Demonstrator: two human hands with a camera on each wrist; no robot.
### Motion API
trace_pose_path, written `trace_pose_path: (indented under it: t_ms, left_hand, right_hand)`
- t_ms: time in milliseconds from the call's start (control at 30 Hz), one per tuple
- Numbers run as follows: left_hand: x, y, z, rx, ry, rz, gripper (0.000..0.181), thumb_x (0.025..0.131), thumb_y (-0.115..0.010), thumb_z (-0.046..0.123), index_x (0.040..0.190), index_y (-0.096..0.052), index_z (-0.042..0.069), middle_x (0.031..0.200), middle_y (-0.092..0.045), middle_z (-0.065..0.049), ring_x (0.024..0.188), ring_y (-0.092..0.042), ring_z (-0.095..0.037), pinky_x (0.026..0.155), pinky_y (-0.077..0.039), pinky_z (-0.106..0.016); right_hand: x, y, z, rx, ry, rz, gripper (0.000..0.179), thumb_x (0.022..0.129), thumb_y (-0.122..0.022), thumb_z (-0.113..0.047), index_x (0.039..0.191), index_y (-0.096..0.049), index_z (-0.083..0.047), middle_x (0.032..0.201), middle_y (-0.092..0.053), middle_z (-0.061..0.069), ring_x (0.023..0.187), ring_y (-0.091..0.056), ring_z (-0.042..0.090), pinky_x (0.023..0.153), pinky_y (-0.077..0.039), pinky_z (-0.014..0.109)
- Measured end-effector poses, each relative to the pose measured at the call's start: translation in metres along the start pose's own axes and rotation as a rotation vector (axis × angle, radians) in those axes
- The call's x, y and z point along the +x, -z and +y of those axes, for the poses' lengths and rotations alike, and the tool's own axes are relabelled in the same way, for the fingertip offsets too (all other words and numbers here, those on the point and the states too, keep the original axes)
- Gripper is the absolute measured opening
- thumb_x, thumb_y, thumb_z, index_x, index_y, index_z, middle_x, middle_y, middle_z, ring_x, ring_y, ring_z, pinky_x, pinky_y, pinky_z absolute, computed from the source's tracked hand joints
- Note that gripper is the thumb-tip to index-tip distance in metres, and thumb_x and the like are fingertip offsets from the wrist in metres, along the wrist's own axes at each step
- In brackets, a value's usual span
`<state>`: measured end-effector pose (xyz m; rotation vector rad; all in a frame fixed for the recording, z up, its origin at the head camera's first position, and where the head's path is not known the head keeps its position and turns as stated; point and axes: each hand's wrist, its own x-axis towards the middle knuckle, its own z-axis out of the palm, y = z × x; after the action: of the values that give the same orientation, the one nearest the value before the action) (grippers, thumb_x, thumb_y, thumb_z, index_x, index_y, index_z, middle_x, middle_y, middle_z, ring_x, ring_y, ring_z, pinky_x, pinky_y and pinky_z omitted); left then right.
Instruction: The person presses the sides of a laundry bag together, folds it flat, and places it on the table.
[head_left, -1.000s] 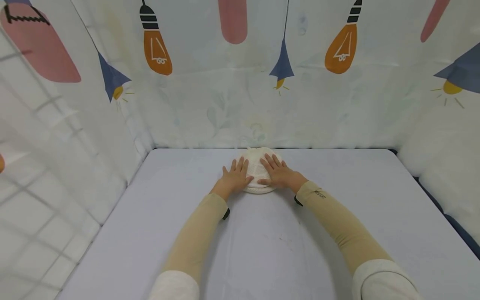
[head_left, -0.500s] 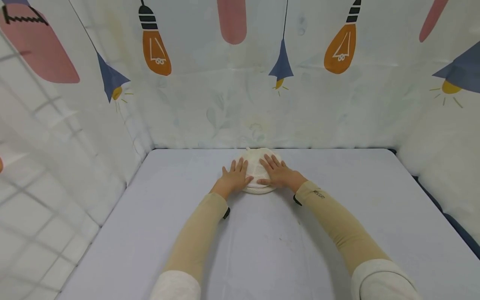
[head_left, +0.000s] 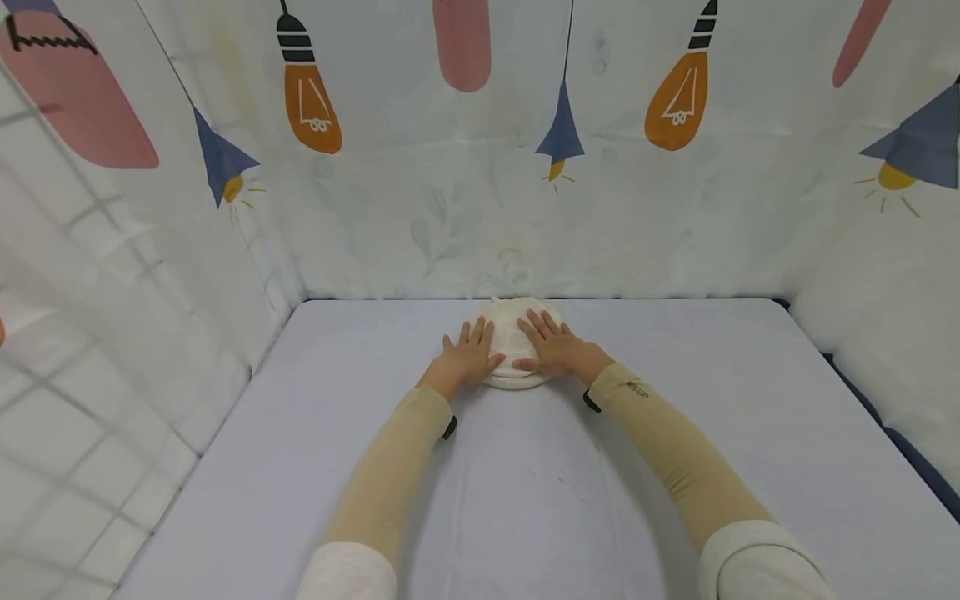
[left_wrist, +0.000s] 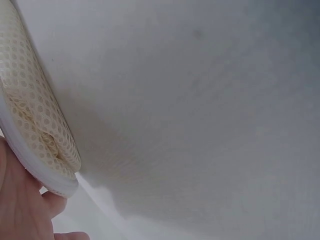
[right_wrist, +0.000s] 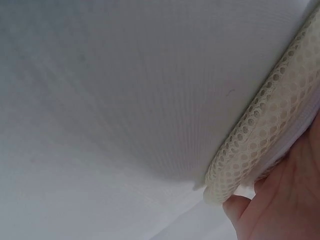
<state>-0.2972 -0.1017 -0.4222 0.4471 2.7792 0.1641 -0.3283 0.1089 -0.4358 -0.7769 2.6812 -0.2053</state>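
A round, cream mesh laundry bag (head_left: pixel 507 325) lies on the table near its far edge. My left hand (head_left: pixel 465 362) rests on the bag's left side with fingers spread and straight, and my right hand (head_left: pixel 558 350) lies flat on its right side in the same way. Close up in the left wrist view, the mesh (left_wrist: pixel 30 95) has large holes and a smooth white band along the edge, with the left hand (left_wrist: pixel 22 205) against that band. From the right wrist, a thick mesh edge (right_wrist: pixel 265 135) shows beside the right hand (right_wrist: pixel 287 200). Parts of the bag are hidden under both hands.
The white tabletop (head_left: pixel 525 500) stretches from the bag back toward the body, with a few faint marks on it. A pale curtain (head_left: pixel 375 217) printed with lamps and bulbs stands right behind the far edge, and fabric walls flank both sides.
Both hands stay in place on the bag. Only the head view has shifted very slightly.
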Motion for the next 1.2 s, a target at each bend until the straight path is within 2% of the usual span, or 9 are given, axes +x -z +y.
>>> trace_pose_path:
  t_ms: [400, 633, 800, 967, 1200]
  left_hand:
    - [0.005, -0.006, -0.003, -0.026, -0.024, 0.059, 0.076, 0.111, -0.034, 0.048, 0.165, -0.001, 0.006, 0.171, 0.005, -0.015, 0.155, 0.003, -0.041, 0.118, -0.012, -0.068]
    - [0.003, -0.008, -0.004, -0.012, -0.036, 0.086, 0.075, 0.111, -0.034, 0.048, 0.165, -0.003, 0.006, 0.171, 0.004, -0.015, 0.155, 0.002, -0.041, 0.118, -0.014, -0.068]
    - [-0.003, -0.008, -0.006, -0.035, -0.038, 0.092, 0.075, 0.111, -0.036, 0.048, 0.165, -0.005, 0.006, 0.171, 0.002, -0.015, 0.155, 0.0, -0.041, 0.118, -0.013, -0.069]
    - [-0.006, -0.007, -0.009, -0.04, -0.058, 0.095, 0.076, 0.111, -0.035, 0.049, 0.165, -0.004, 0.007, 0.171, 0.003, -0.014, 0.155, 0.0, -0.041, 0.117, -0.013, -0.069]
    - [-0.005, -0.007, -0.015, -0.034, -0.085, 0.095, 0.081, 0.109, -0.037, 0.055, 0.165, -0.002, 0.009, 0.171, 0.006, -0.013, 0.155, 0.002, -0.04, 0.118, -0.011, -0.069]
  right_hand:
    - [-0.008, 0.01, -0.001, 0.014, 0.035, -0.018, 0.09, 0.107, -0.046, -0.055, 0.164, 0.004, -0.006, 0.168, 0.016, 0.019, 0.154, 0.013, 0.04, 0.122, -0.004, 0.06]
    - [-0.011, 0.009, 0.002, 0.055, 0.079, 0.028, 0.091, 0.106, -0.05, -0.051, 0.164, 0.001, -0.002, 0.169, 0.013, 0.021, 0.153, 0.011, 0.042, 0.121, -0.005, 0.062]
    - [-0.01, 0.006, 0.008, 0.078, 0.108, 0.059, 0.092, 0.107, -0.05, -0.05, 0.162, 0.002, 0.002, 0.169, 0.009, 0.02, 0.154, 0.009, 0.04, 0.123, -0.005, 0.058]
    - [-0.013, 0.006, 0.015, 0.09, 0.094, 0.062, 0.095, 0.107, -0.05, -0.049, 0.16, 0.006, 0.006, 0.168, 0.009, 0.022, 0.154, 0.01, 0.038, 0.123, -0.005, 0.055]
    - [-0.02, 0.004, 0.018, 0.149, 0.083, 0.068, 0.096, 0.107, -0.051, -0.048, 0.158, 0.007, 0.01, 0.167, 0.013, 0.025, 0.154, 0.011, 0.041, 0.122, -0.007, 0.059]
